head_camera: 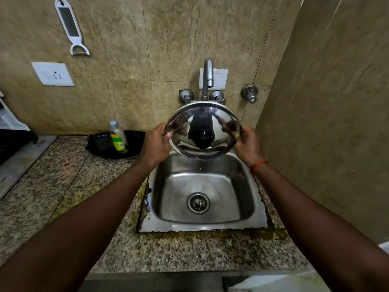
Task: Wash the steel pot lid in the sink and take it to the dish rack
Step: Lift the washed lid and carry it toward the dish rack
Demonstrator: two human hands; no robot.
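Observation:
I hold the steel pot lid (219, 128) up over the back of the steel sink (250, 186), tilted with its shiny top and black knob toward me. My left hand (156, 143) grips its left rim and my right hand (248, 144) grips its right rim. The lid sits just below the tap spout (208, 74); no water stream shows from the spout. Drops fall from the lid's lower edge into the basin.
A black tray (134, 142) with a dish-soap bottle (117, 137) stands on the granite counter (63, 186) left of the sink. A tiled wall closes in on the right. A peeler (70, 26) and a socket (52, 73) hang on the back wall. Stove edge at far left.

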